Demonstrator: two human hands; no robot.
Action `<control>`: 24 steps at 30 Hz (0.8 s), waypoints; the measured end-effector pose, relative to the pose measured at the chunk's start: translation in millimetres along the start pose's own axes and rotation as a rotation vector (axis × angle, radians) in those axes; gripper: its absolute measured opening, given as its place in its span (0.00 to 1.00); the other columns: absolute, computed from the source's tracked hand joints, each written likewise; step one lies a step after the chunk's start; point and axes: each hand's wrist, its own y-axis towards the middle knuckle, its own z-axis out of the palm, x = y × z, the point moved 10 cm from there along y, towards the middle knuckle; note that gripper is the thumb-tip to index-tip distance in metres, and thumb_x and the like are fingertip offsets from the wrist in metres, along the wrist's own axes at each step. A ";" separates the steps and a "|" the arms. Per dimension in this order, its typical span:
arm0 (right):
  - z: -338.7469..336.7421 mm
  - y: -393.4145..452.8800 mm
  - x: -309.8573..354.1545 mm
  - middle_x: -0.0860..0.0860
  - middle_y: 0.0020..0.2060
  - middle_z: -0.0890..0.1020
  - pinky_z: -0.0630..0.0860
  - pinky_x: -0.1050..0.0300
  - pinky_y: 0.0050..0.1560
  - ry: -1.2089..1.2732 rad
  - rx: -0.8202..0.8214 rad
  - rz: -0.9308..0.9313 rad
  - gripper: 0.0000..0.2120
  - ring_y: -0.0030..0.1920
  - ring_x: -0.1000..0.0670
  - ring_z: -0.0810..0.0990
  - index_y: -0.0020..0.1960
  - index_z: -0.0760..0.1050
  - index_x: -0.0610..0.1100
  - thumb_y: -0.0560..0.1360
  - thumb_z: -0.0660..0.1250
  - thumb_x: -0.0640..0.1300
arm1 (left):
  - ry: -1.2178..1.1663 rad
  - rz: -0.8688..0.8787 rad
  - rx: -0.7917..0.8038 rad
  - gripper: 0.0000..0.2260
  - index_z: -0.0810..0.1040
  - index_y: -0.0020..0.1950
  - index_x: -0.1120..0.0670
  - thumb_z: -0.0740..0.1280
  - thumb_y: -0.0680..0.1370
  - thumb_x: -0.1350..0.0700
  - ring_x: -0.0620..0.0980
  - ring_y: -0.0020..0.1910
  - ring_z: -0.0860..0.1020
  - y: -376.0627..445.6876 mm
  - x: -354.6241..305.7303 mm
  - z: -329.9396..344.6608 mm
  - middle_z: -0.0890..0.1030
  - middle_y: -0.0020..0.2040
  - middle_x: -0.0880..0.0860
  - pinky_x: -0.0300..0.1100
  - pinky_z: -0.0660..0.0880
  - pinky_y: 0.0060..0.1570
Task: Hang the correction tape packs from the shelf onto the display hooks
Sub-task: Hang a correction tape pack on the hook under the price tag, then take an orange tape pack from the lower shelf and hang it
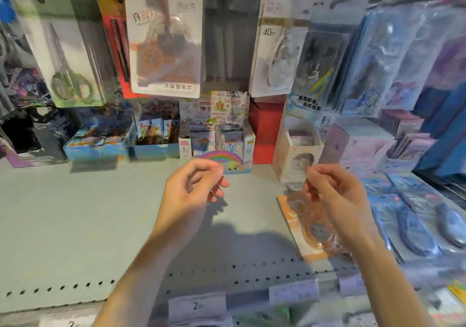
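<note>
An orange correction tape pack [306,233] lies tilted on the grey shelf [75,225], right of centre. My right hand [335,198] is over it with curled fingers, and the fingertips pinch the clear tab at its top. My left hand [191,188] hovers above the shelf with loosely curled fingers and holds nothing. A matching orange correction tape pack [164,39] hangs on a hook above. Beside it hangs a white pack marked 40m [272,49]. Between these two is a dark gap [230,39] with no pack in front.
Blue correction tape packs [416,225] lie on the shelf at the right, and more blue packs [378,56] hang above them. A scissors pack [65,56] hangs at the left. Card boxes [222,140] line the shelf's back. Price tags [198,305] sit on the front edge.
</note>
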 end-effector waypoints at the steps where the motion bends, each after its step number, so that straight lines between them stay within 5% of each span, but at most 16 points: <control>1: -9.1 -1.6 -4.7 0.48 0.31 0.83 0.78 0.66 0.34 -0.031 -0.015 -0.003 0.04 0.30 0.55 0.79 0.48 0.82 0.41 0.81 0.70 0.40 | 0.016 -0.055 0.039 0.05 0.82 0.48 0.55 0.68 0.82 0.60 0.44 0.34 0.80 -0.3 11.4 14.1 0.85 0.37 0.51 0.34 0.76 0.34; 8: -52.7 -7.1 -40.2 0.52 0.36 0.87 0.78 0.65 0.39 -0.194 -0.059 0.050 0.02 0.35 0.56 0.83 0.50 0.82 0.43 0.80 0.70 0.40 | 0.404 -0.245 0.335 0.06 0.80 0.55 0.47 0.69 0.80 0.49 0.36 0.34 0.79 14.7 84.8 102.5 0.84 0.39 0.43 0.28 0.73 0.34; 10: -60.1 -9.0 -46.8 0.53 0.35 0.86 0.79 0.64 0.39 -0.251 -0.069 0.061 0.03 0.36 0.54 0.83 0.48 0.82 0.45 0.80 0.71 0.40 | 0.610 -0.233 0.386 0.13 0.77 0.62 0.49 0.68 0.80 0.45 0.40 0.44 0.79 24.9 101.6 118.4 0.81 0.40 0.42 0.34 0.73 0.44; 14: -65.7 -13.1 -56.1 0.45 0.39 0.85 0.78 0.57 0.39 -0.325 -0.062 0.088 0.06 0.40 0.46 0.82 0.46 0.82 0.49 0.78 0.71 0.39 | 0.932 -0.258 0.449 0.23 0.76 0.68 0.53 0.66 0.80 0.39 0.52 0.60 0.78 41.7 128.4 139.3 0.80 0.60 0.52 0.45 0.74 0.60; 19: -67.8 -17.3 -63.1 0.51 0.37 0.85 0.78 0.54 0.42 -0.393 -0.050 0.113 0.06 0.39 0.50 0.83 0.47 0.82 0.50 0.78 0.70 0.40 | 0.743 -0.311 0.423 0.10 0.78 0.51 0.51 0.73 0.77 0.46 0.48 0.48 0.80 47.3 135.3 153.4 0.82 0.46 0.48 0.41 0.73 0.46; 24: -67.8 -15.0 -62.2 0.52 0.39 0.85 0.77 0.64 0.40 -0.388 -0.063 0.112 0.06 0.40 0.56 0.82 0.49 0.81 0.51 0.76 0.74 0.41 | 0.221 -0.453 0.355 0.08 0.75 0.56 0.55 0.71 0.81 0.56 0.42 0.30 0.83 38.8 127.7 153.1 0.86 0.38 0.52 0.37 0.79 0.33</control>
